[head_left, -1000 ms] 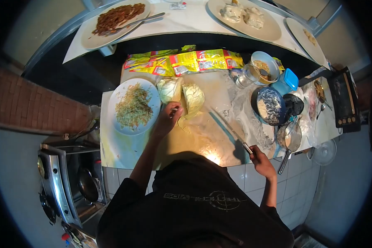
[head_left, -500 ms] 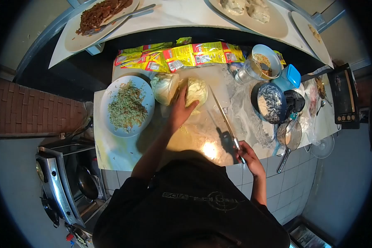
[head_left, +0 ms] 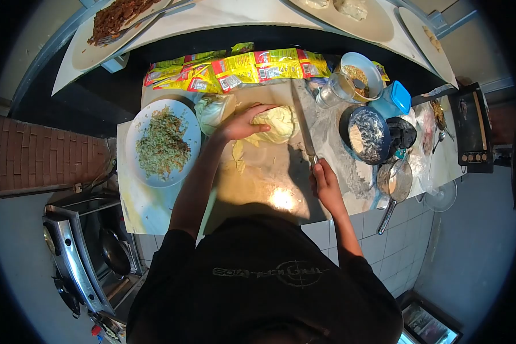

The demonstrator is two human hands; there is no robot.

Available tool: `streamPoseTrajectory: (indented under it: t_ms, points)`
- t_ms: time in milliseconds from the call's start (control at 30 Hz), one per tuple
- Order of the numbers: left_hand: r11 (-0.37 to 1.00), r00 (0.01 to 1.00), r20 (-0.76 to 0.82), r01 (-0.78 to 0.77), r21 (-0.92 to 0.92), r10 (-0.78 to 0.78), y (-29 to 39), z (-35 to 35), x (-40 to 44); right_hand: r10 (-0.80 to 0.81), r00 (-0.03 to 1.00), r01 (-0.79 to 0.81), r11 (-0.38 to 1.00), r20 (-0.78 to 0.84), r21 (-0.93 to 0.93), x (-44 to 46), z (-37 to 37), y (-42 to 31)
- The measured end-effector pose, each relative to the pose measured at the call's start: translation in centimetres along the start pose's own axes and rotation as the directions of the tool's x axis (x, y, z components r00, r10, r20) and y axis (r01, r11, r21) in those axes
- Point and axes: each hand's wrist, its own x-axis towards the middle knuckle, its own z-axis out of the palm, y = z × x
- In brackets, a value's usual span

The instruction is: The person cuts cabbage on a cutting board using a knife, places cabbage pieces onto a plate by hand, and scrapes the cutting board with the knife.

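Note:
My left hand grips a pale piece of cabbage from its left side, thumb near me and fingers over the far edge. A second cabbage piece lies just beyond and left of that hand. In my right hand is the handle of a long knife. Its blade points away from me, close to the right side of the held cabbage and apart from it. Loose cabbage leaf scraps lie on the board in front of my left hand.
A white plate of shredded greens stands at the left. Yellow seasoning packets line the back. On the right are a dark floured bowl, a glass jar, a blue container and a strainer.
My left hand has turned the cabbage piece and shifted it slightly right, away from the other piece. The knife has come up and closer to upright in view, with my right hand moving forward.

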Motion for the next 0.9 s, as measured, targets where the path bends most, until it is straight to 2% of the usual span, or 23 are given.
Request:
streamPoseTrajectory:
  t_ms: [67, 100, 133, 200, 233, 300, 400, 500, 633, 700, 800, 900]
  points:
    - [1.0, 0.999, -0.048, 0.022, -0.015, -0.022, -0.4, 0.8, -0.1, -0.091, 0.994, 0.08, 0.981, -0.056, -0.179, 1.8, 0.5, 0.3]
    - [0.999, 0.994, -0.098, 0.043, -0.031, -0.046, -0.2, 1.3, -0.3, -0.177, 0.98, 0.137, 0.931, -0.091, -0.337, 1.8, 1.1, -1.9]
    - [0.999, 0.995, -0.086, 0.041, -0.028, -0.043, 0.1, 1.7, -0.4, -0.175, 0.979, 0.132, 0.934, -0.102, -0.332, 1.9, 1.5, -3.2]
    - [0.994, 0.959, -0.282, 0.034, 0.102, -0.004, 1.0, 2.4, -0.6, -0.165, 0.982, 0.112, 0.893, -0.088, -0.436, 2.1, 2.1, -4.4]
    - [0.994, 0.962, -0.275, 0.038, 0.101, -0.008, 1.2, 2.6, -0.5, -0.159, 0.983, 0.105, 0.896, -0.091, -0.431, 2.4, 2.3, -4.1]
    - [0.994, 0.931, -0.362, 0.084, 0.063, -0.055, 1.4, 2.8, -0.3, -0.244, 0.965, 0.163, 0.849, -0.099, -0.502, 2.9, 2.7, -3.5]
    - [0.989, 0.924, -0.376, 0.112, 0.092, -0.069, 1.3, 3.0, -0.2, -0.191, 0.973, 0.085, 0.822, -0.131, -0.563, 2.9, 3.3, -3.8]
    - [0.988, 0.917, -0.376, 0.149, 0.025, -0.129, 1.4, 3.2, -0.2, -0.215, 0.971, 0.109, 0.786, -0.104, -0.608, 3.1, 3.4, -3.9]
    - [0.988, 0.913, -0.392, 0.143, 0.059, -0.109, 1.2, 3.3, -0.1, -0.195, 0.977, 0.099, 0.766, -0.082, -0.635, 3.4, 3.6, -3.9]
    - [0.987, 0.909, -0.385, 0.162, -0.021, -0.158, 1.8, 3.2, -0.2, -0.209, 0.975, 0.117, 0.774, -0.077, -0.623, 3.7, 3.6, -3.4]
    - [0.991, 0.911, -0.404, 0.115, 0.061, -0.081, 1.3, 3.2, -0.1, -0.203, 0.977, 0.12, 0.769, -0.062, -0.627, 4.1, 3.6, -3.1]
    - [0.989, 0.913, -0.394, 0.135, 0.053, -0.103, 1.1, 3.0, 0.0, -0.189, 0.98, 0.107, 0.761, -0.06, -0.64, 4.3, 3.6, -3.1]
